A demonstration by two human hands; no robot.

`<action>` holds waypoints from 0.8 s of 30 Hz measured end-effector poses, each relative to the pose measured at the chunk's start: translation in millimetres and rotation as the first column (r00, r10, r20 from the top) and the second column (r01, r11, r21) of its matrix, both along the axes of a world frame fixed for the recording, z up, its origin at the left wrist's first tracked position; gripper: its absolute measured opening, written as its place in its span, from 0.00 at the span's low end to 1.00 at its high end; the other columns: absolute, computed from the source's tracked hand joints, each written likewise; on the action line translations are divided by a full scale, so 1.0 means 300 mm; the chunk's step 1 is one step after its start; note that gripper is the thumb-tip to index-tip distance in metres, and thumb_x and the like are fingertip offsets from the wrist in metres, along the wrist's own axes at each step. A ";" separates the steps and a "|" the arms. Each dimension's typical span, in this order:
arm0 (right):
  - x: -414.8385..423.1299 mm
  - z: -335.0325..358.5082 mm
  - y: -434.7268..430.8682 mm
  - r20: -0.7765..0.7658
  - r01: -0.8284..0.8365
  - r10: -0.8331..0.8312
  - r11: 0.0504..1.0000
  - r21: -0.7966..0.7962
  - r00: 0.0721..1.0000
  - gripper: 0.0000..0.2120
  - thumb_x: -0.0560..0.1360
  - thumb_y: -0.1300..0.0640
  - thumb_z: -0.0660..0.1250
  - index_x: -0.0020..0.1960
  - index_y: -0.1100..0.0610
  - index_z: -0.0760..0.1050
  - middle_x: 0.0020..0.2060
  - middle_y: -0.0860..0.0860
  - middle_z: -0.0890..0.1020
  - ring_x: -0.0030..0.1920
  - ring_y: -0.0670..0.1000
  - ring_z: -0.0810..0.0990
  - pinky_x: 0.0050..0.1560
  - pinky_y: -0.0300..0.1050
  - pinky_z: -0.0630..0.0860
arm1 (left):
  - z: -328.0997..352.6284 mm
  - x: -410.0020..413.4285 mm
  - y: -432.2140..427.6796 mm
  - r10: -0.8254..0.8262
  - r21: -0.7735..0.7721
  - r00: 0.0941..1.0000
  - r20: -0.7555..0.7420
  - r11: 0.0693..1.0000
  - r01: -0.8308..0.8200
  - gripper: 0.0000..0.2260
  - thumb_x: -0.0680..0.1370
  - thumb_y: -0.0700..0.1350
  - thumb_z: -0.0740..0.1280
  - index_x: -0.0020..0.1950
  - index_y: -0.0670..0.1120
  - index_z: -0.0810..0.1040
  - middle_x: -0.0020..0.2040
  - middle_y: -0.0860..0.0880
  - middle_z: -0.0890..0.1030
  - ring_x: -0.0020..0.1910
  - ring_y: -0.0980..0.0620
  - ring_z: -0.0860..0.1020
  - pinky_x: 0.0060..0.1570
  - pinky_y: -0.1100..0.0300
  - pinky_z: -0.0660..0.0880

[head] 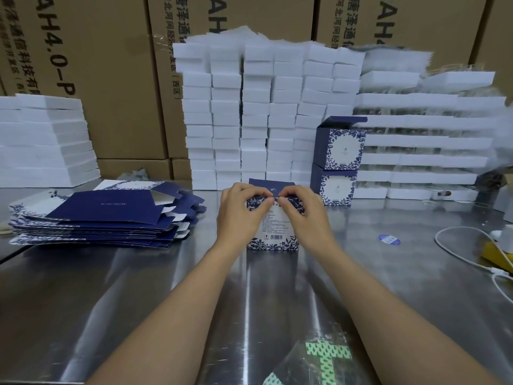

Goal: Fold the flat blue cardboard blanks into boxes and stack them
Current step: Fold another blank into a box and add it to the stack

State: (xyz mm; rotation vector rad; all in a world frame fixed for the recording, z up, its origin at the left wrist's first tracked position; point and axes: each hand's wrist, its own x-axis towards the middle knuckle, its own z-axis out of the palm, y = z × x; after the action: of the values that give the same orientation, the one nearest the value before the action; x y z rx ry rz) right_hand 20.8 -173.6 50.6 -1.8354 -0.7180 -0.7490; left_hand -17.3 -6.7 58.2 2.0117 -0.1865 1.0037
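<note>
A shiny metal table (416,295) is filling the front of the room, and light is bouncing off it. Big brown cartons (116,79) with black writing are standing behind it like a wall. White foam blocks (255,120) are sitting in tall piles in the middle, with more piles at the left (44,140) and right (416,140). A white cable (435,238) is lying looped on the table at the right. A clear plastic bag (313,357) with green marks is lying at the near edge.

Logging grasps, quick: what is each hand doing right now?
Left hand: pinching the top of the box.
Right hand: pinching the same box.
</note>
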 end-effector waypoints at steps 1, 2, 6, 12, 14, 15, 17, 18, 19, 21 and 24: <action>0.001 -0.001 -0.007 -0.003 -0.012 0.012 1.000 -0.005 1.000 0.02 0.82 0.52 0.70 0.53 0.45 0.80 0.51 0.39 0.83 0.59 0.48 0.77 0.62 0.46 0.71 | -0.001 0.001 -0.001 0.000 0.005 1.000 -0.001 1.000 0.000 0.03 0.76 0.57 0.75 0.49 0.64 0.85 0.53 0.63 0.78 0.62 0.60 0.70 0.55 0.70 0.65; 0.001 0.000 -0.011 -0.003 -0.021 0.021 1.000 -0.006 1.000 0.02 0.82 0.52 0.70 0.53 0.45 0.80 0.51 0.40 0.83 0.59 0.49 0.77 0.63 0.47 0.72 | -0.004 0.003 -0.004 -0.002 0.002 1.000 0.002 1.000 0.002 0.04 0.76 0.59 0.75 0.50 0.64 0.85 0.53 0.63 0.78 0.62 0.61 0.69 0.55 0.72 0.64; -0.007 0.010 0.001 0.013 -0.019 0.019 1.000 0.023 1.000 0.01 0.81 0.54 0.71 0.52 0.49 0.81 0.49 0.41 0.84 0.56 0.46 0.78 0.65 0.54 0.72 | -0.010 0.014 -0.030 0.009 -0.044 1.000 0.007 0.999 -0.009 0.03 0.77 0.58 0.75 0.47 0.67 0.83 0.53 0.63 0.76 0.61 0.62 0.66 0.53 0.72 0.63; -0.009 0.016 -0.025 -0.111 -0.107 0.121 0.987 0.123 0.986 0.02 0.81 0.57 0.72 0.52 0.50 0.83 0.49 0.41 0.85 0.57 0.46 0.81 0.61 0.55 0.77 | 0.006 0.013 0.007 -0.059 -0.023 0.998 -0.023 0.998 0.059 0.04 0.77 0.55 0.76 0.50 0.65 0.85 0.52 0.62 0.78 0.61 0.57 0.69 0.56 0.70 0.64; -0.010 0.016 -0.028 -0.123 -0.114 0.131 0.984 0.135 0.984 0.03 0.81 0.57 0.72 0.52 0.50 0.82 0.49 0.41 0.85 0.57 0.47 0.81 0.60 0.56 0.77 | 0.008 0.013 0.026 -0.086 -0.023 0.996 -0.012 0.996 0.085 0.04 0.77 0.54 0.76 0.50 0.63 0.86 0.52 0.61 0.79 0.62 0.56 0.71 0.58 0.68 0.65; -0.009 0.016 -0.025 -0.114 -0.105 0.120 0.986 0.127 0.986 0.02 0.81 0.57 0.72 0.52 0.51 0.82 0.49 0.42 0.85 0.57 0.48 0.81 0.60 0.56 0.77 | 0.008 0.013 0.029 -0.086 -0.021 0.996 -0.007 0.996 0.086 0.04 0.77 0.54 0.76 0.49 0.63 0.85 0.52 0.61 0.80 0.62 0.55 0.71 0.58 0.66 0.66; -0.005 0.017 -0.019 -0.096 -0.079 0.089 0.991 0.107 0.991 0.02 0.81 0.58 0.72 0.51 0.51 0.82 0.48 0.42 0.85 0.57 0.49 0.81 0.59 0.56 0.78 | 0.007 0.013 0.021 -0.072 -0.019 0.997 -0.003 0.997 0.072 0.05 0.77 0.54 0.76 0.48 0.65 0.84 0.52 0.61 0.80 0.61 0.55 0.72 0.58 0.62 0.69; -0.004 0.018 -0.019 -0.097 -0.075 0.085 0.992 0.106 0.992 0.02 0.81 0.57 0.72 0.51 0.51 0.82 0.48 0.42 0.85 0.57 0.49 0.82 0.59 0.55 0.78 | 0.009 0.012 0.017 -0.070 -0.024 0.998 -0.002 0.997 0.070 0.05 0.77 0.53 0.76 0.47 0.65 0.84 0.52 0.61 0.80 0.61 0.55 0.72 0.58 0.60 0.69; -0.004 0.019 -0.022 -0.105 -0.081 0.093 0.991 0.110 0.990 0.02 0.81 0.57 0.72 0.51 0.50 0.83 0.48 0.42 0.85 0.57 0.48 0.82 0.59 0.54 0.78 | 0.011 0.011 0.016 -0.076 -0.034 0.997 -0.002 0.997 0.076 0.05 0.77 0.53 0.77 0.47 0.65 0.84 0.52 0.61 0.81 0.61 0.55 0.72 0.60 0.58 0.70; -0.001 0.020 -0.035 -0.125 -0.110 0.125 0.987 0.121 0.984 0.03 0.81 0.57 0.72 0.51 0.49 0.82 0.49 0.42 0.85 0.57 0.47 0.82 0.59 0.49 0.78 | 0.015 0.009 0.031 -0.117 -0.066 0.993 -0.005 0.991 0.117 0.05 0.77 0.52 0.78 0.49 0.62 0.86 0.53 0.60 0.82 0.62 0.54 0.75 0.64 0.53 0.72; 0.007 0.015 -0.044 -0.123 -0.119 0.133 0.986 0.116 0.983 0.05 0.81 0.58 0.71 0.52 0.48 0.82 0.51 0.42 0.85 0.56 0.47 0.82 0.54 0.46 0.78 | 0.020 0.008 0.063 -0.160 -0.097 0.987 -0.019 0.983 0.157 0.04 0.77 0.48 0.78 0.50 0.56 0.88 0.53 0.57 0.85 0.62 0.49 0.79 0.64 0.43 0.75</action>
State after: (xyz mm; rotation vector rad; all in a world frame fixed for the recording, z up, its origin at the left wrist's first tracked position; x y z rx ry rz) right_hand 22.9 -186.7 55.1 -1.7061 -0.6889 -0.5689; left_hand -14.9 12.3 64.1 1.8906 -0.2747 0.8684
